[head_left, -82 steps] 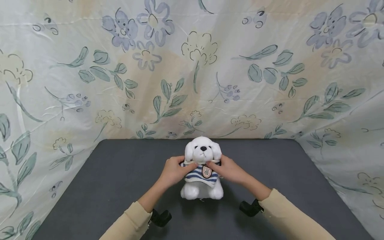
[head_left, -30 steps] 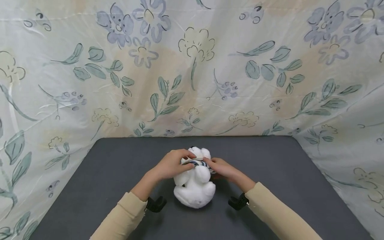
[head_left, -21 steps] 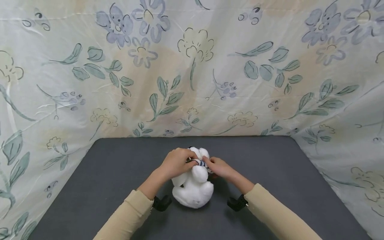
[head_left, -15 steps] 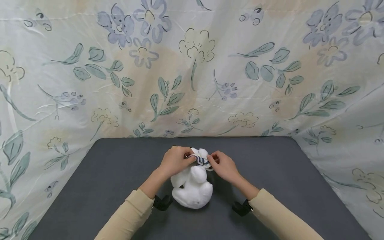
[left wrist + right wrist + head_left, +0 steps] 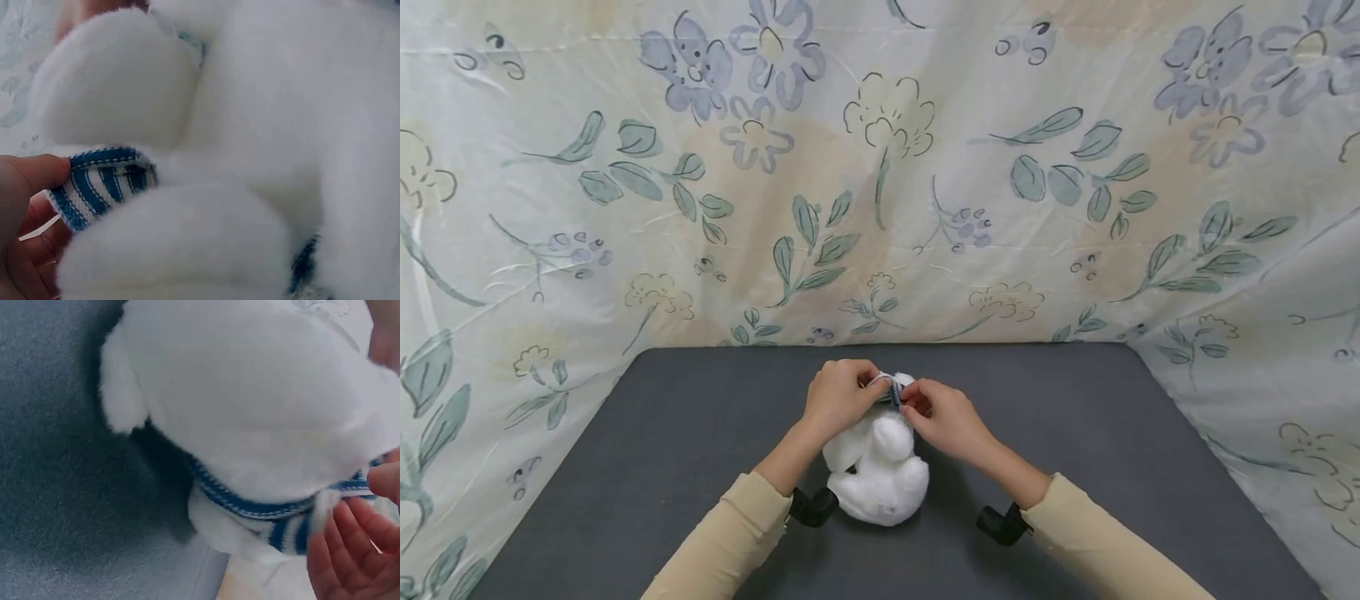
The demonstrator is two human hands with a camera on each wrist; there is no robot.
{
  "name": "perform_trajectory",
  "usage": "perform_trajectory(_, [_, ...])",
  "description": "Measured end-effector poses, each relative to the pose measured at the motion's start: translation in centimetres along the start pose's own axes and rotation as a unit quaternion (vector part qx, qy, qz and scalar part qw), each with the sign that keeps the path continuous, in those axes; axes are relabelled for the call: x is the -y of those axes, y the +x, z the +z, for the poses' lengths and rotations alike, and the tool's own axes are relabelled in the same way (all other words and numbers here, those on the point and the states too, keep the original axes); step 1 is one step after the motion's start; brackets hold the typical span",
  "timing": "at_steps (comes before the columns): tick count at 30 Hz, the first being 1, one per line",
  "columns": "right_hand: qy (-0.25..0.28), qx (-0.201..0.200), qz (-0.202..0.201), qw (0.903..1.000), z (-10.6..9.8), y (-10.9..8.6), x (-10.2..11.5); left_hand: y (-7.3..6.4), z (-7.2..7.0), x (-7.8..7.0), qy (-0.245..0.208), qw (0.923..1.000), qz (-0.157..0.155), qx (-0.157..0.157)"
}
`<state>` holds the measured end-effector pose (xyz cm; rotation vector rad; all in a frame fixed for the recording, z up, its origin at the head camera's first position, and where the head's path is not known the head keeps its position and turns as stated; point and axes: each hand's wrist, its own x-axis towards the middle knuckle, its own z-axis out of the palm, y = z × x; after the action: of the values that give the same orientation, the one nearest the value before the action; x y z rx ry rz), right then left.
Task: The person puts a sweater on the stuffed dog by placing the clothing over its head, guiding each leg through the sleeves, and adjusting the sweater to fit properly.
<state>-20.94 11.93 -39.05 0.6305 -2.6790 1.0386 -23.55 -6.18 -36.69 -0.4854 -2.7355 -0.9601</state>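
A white plush dog (image 5: 876, 483) lies tipped over on the table, its face not showing in the head view. A small blue-and-white striped knit sweater (image 5: 103, 181) is bunched around it at the far end. My left hand (image 5: 842, 396) pinches the sweater's edge between thumb and fingers, seen closely in the left wrist view. From the other side, my right hand (image 5: 946, 417) grips the sweater with curled fingers, right beside the left fingertips. In the right wrist view, the fingers of that right hand (image 5: 353, 544) are at the sweater's hem, against the white plush.
The dark grey table (image 5: 715, 442) extends around the toy on all sides. Behind it hangs a floral cloth (image 5: 955, 183), which also runs along both sides. Black wrist cameras (image 5: 1002, 525) sit under both wrists.
The dog sat upright facing me; it then got tipped over. Both hands moved from its sides to the sweater. Lately the right hand shifted left toward the left hand, and the sweater bunched narrower.
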Motion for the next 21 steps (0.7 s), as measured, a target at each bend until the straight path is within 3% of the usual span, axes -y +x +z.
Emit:
perform_trajectory(5, [-0.064,-0.011,0.006,0.9979,0.6,0.8,0.0,-0.3,-0.3,-0.2,-0.021,0.9994,0.022,0.014])
perform_trajectory(11, [-0.144,-0.040,-0.043,0.9879,1.3,1.7,-0.4,-0.4,-0.4,0.0,-0.043,0.9976,0.034,0.043])
perform_trajectory(21, [-0.121,-0.090,-0.064,0.9865,0.7,1.3,-0.4,-1.1,-0.8,1.1,-0.064,0.9943,0.065,0.057])
